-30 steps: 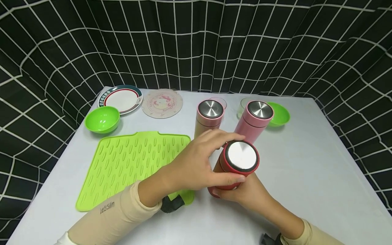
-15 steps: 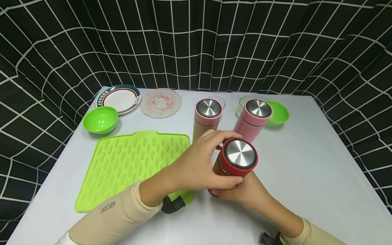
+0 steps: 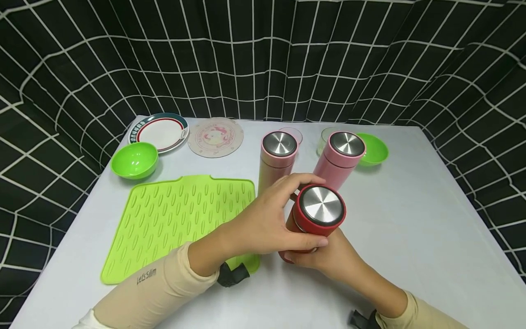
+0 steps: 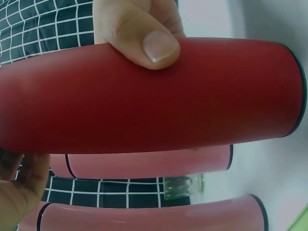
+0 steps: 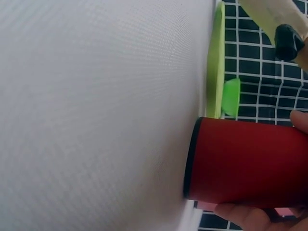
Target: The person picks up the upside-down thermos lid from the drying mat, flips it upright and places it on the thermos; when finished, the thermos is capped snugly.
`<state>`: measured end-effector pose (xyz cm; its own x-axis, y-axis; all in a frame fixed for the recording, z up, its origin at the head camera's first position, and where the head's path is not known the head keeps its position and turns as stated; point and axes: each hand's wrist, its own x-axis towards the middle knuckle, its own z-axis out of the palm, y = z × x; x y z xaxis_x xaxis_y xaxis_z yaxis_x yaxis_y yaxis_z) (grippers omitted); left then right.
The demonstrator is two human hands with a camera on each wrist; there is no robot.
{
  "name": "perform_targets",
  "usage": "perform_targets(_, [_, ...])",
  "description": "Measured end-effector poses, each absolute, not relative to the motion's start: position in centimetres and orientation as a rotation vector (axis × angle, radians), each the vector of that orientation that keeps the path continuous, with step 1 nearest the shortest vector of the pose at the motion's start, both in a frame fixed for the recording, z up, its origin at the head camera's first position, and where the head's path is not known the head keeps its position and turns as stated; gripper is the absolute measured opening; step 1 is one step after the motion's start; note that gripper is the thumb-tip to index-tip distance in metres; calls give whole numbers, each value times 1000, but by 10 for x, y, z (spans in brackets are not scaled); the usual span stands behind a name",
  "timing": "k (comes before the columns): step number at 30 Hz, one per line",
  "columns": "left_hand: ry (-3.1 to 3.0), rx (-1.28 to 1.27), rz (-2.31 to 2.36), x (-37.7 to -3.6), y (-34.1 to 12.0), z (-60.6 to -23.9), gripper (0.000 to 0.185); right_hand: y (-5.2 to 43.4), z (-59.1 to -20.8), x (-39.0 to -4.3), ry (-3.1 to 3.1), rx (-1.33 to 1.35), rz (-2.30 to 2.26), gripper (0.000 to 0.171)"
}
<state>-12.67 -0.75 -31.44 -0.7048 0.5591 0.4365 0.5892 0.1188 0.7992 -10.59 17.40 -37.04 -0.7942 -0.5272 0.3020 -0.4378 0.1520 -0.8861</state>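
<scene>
A red thermos (image 3: pixel 322 224) with a shiny steel-topped lid stands in front of me, its dark-rimmed base at the table surface in the right wrist view. My left hand (image 3: pixel 269 219) grips the lid end from the left, thumb in front and fingers behind. Lower down, my right hand (image 3: pixel 328 260) holds the body; its thumb shows on the red side (image 4: pixel 154 106) in the left wrist view. Just beyond stand two more thermoses, a pale pink one (image 3: pixel 277 167) and a deeper pink one (image 3: pixel 334 169), both with steel-topped lids.
A green ribbed mat (image 3: pixel 176 224) lies left, partly under my left forearm. Behind it are a green bowl (image 3: pixel 134 161), a rimmed plate (image 3: pixel 162 132) and a round printed mat (image 3: pixel 216 137). Clear glasses (image 3: pixel 322 141) and another green bowl (image 3: pixel 375 150) stand behind the pink thermoses.
The bright glare on the red thermos's lid has faded to a radial sheen, as the lid shifts slightly. Both hands keep the same hold, and the other things stay put.
</scene>
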Motion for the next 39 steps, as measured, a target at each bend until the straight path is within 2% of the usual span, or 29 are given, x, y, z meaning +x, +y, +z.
perform_targets(10, [-2308, -1231, -1747, -127, -8, -317, 87, 174, -371, -108, 2271, -1026, -1787, 47])
perform_targets(18, [-2211, -1089, -1844, -126, -5, -320, 70, 174, -372, -106, 2272, -951, -1745, 43])
perform_targets(27, [-2168, -1212, -1895, -130, -6, -318, 71, 173, -370, -107, 2258, -997, -1748, 45])
perform_targets(39, [-2159, -1204, -1797, -132, -8, -318, 70, 173, -369, -106, 2267, -962, -1747, 46])
